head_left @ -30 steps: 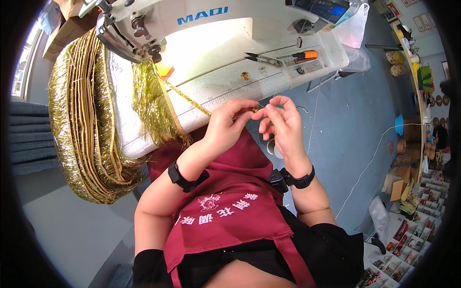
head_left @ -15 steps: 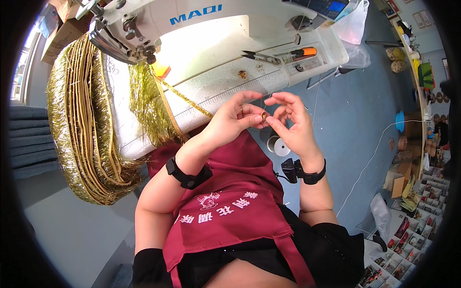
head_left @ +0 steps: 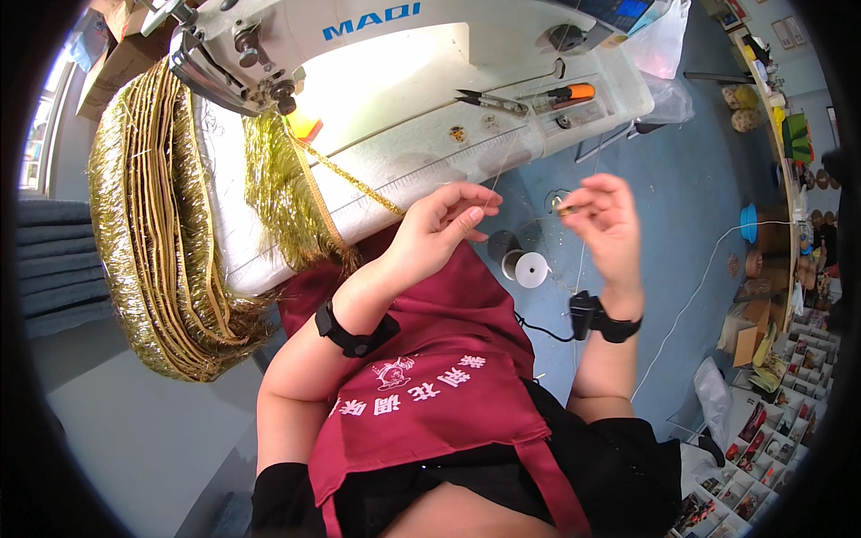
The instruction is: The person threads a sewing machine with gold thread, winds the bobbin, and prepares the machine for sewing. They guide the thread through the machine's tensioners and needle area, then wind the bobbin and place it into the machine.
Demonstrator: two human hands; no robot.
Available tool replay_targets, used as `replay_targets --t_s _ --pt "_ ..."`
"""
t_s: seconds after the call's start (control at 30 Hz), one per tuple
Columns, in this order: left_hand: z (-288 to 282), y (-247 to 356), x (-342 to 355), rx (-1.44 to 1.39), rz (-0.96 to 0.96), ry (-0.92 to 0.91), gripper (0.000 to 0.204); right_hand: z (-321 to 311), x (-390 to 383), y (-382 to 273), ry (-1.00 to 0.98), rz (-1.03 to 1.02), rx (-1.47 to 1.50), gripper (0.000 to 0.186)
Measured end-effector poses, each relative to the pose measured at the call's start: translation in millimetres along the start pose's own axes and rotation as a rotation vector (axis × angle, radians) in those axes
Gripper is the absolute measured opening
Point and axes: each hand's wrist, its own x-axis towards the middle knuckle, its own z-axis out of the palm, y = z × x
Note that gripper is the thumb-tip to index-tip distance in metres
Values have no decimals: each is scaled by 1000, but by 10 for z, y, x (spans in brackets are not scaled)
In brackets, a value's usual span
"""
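Note:
My left hand (head_left: 441,226) hovers just off the front edge of the white sewing table (head_left: 404,161), fingertips pinched on a thin pale thread (head_left: 525,218). My right hand (head_left: 606,224) is a hand's width to the right, thumb and forefinger closed on a small gold-coloured piece (head_left: 567,210) at the thread's other end. Both wrists wear black bands. A gold tinsel fringe strip (head_left: 350,179) runs from the needle area across the table toward my left hand.
A white sewing machine (head_left: 377,36) stands at the top. Thread snips (head_left: 489,97) and an orange-handled tool (head_left: 574,91) lie on the table. A thick pile of gold fringe (head_left: 152,224) hangs at left. A white thread spool (head_left: 529,267) sits on the blue floor.
My hands were close together, fingertips touching over the small piece. They have drawn apart, the right hand moving rightward with the piece and the thread stretched between them.

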Motion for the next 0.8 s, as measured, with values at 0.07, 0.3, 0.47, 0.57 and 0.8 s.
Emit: replay_targets --t_s 0.07,0.3,0.47,0.57,0.8 --pt "-8 -23 -36 42 13 5 28 -247 -50 -176 22 -86 50 49" --pt "17 -107 -58 258 87 -15 31 -569 -326 -792 16 -420 195 53" --pt "172 -98 -69 447 224 -2 38 -269 -376 -911 -92 -461 215 48" --pt "269 -93 -79 502 247 -10 40 -3 -398 -928 -112 -430 237 41" --pt "425 -85 -195 836 342 -7 29 603 -178 -737 -243 -423 -194 23"
